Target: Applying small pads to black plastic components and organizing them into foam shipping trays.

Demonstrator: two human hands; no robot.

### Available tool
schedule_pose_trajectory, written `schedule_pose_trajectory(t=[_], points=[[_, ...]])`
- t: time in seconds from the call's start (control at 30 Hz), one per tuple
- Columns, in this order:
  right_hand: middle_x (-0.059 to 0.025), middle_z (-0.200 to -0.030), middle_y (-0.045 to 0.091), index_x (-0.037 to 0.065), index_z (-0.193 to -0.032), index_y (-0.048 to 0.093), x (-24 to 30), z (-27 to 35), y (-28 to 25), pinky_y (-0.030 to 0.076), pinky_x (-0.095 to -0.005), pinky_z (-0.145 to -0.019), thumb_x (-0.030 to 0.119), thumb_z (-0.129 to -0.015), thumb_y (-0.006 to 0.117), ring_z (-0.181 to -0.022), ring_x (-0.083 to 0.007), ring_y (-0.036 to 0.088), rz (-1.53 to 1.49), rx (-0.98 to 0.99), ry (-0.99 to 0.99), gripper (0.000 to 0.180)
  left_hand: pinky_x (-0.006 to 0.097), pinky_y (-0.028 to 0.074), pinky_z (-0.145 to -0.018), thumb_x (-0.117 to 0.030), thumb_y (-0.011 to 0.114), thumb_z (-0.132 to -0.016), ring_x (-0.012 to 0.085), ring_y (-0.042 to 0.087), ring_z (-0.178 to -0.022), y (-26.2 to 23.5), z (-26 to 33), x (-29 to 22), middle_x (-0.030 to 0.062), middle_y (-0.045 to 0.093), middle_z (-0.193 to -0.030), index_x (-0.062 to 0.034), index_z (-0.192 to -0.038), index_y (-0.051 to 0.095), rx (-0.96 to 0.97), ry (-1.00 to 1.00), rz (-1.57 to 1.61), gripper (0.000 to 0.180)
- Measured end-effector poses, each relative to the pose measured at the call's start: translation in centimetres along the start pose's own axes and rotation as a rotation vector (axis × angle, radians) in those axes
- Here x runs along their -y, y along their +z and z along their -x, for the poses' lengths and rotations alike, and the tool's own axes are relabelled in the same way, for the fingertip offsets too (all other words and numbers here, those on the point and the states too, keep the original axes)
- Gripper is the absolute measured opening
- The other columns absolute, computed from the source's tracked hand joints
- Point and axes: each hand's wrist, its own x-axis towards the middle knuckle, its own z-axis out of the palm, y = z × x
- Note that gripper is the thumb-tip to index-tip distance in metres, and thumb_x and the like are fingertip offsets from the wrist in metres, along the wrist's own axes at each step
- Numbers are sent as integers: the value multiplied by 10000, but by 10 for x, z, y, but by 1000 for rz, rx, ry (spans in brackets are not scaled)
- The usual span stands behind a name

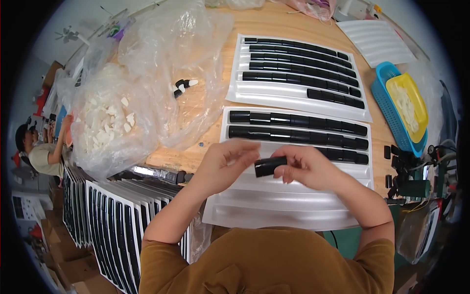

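In my right hand (306, 165), thumb and fingers close on a short glossy black tube (267, 167), held level above the near tray. My left hand (227, 165) is beside the tube's left end, its fingertips drawn together and slightly blurred; what they pinch, if anything, I cannot make out. The white ribbed tray (289, 215) below carries rows of black tubes (298, 121) in its far grooves, while its nearer grooves are bare. My hands partly cover the third row. Beyond it a second white tray (274, 92) bears several more rows of black pieces.
At left, a clear plastic bag (98, 152) holds many small white pieces (110, 120). A few black and white pieces (182, 87) lie on plastic. Filled trays (112, 210) stand stacked lower left. Right: a blue basket (384, 103) with a yellow tray (418, 98). Another person (46, 154) sits far left.
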Motion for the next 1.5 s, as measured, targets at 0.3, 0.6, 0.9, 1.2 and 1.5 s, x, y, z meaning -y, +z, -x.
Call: schedule_pose_trajectory(t=[0.3,0.6,0.9,1.2,1.5], points=[[-73,-723,648,20,-1109,591,0,8,53,476,-283,-558,98,-896,649,-577,-140,599,83,95,-178,235,480,154,-1155,-633,251,-959,269,186,-1434,39,10,1,155,206,-1519,-42,-1456,202,-249,478,260,774],[-45,-836,600,28,-1054,658,-12,-38,3,454,-239,-620,98,-826,738,-680,-111,549,399,-321,-329,252,330,500,-762,-138,554,-928,190,637,-859,-68,-100,26,105,653,-924,-7,-1032,607,-669,408,-226,175],[-20,-749,539,71,-818,655,-62,-42,-19,438,-302,-667,95,-773,760,-750,-174,512,473,-385,-137,117,464,504,-785,-111,512,-897,376,608,-954,-188,-122,124,193,619,-989,-84,-1028,625,-836,-91,-1149,175],[-69,-986,574,136,-940,702,-67,-43,-30,431,-410,-864,44,-735,702,-970,-297,514,998,-396,-462,226,348,505,-623,-85,578,-897,255,632,-715,-182,-96,96,145,630,-887,-43,-956,576,-1149,338,-787,73],[-133,-1327,492,188,-1156,683,-61,-48,-31,343,-448,-1054,101,-783,671,-1226,-346,436,1177,-127,-497,383,227,493,-602,-35,609,-898,126,632,-712,-83,-33,25,64,641,-888,17,-1108,573,-644,257,175,219]])
